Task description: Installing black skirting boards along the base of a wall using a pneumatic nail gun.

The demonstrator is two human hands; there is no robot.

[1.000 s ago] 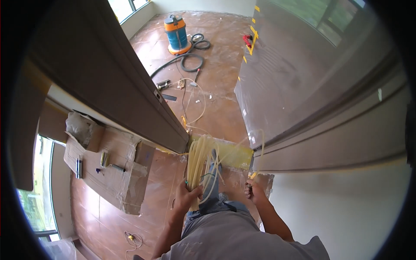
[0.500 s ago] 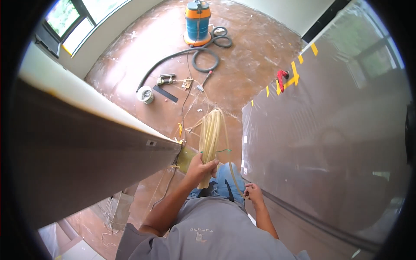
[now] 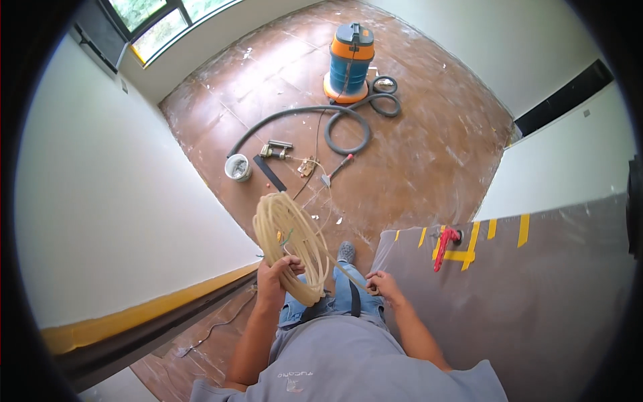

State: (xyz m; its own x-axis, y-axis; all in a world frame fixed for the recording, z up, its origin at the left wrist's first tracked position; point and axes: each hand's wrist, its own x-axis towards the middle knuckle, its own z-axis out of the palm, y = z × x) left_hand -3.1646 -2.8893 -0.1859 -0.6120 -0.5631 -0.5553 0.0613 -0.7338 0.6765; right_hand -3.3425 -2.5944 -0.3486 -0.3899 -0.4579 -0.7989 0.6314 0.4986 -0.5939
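Note:
A coil of pale yellow, translucent hose (image 3: 269, 224) hangs upright in front of my body. Thin green ties (image 3: 287, 237) cross its loops. My left hand (image 3: 276, 276) is closed round the near side of the coil. From the coil, one length of hose runs right and down to my right hand (image 3: 384, 287), whose fingers are curled round that length near my right hip. The very end of the hose is hidden by the fingers.
A film-covered door (image 3: 536, 295) with a red-wrapped handle (image 3: 445, 249) and yellow tape stands right. Ahead are a blue-orange vacuum (image 3: 349, 70), its grey hose (image 3: 288, 110), a white bucket (image 3: 238, 167), a nail gun (image 3: 274, 149) and a scraper (image 3: 327, 179). A wall edge (image 3: 161, 301) is left.
I have moved forward past the wall edge into the room. The coil has turned from edge-on to show its open loops and shifted left. Both hands keep their hold.

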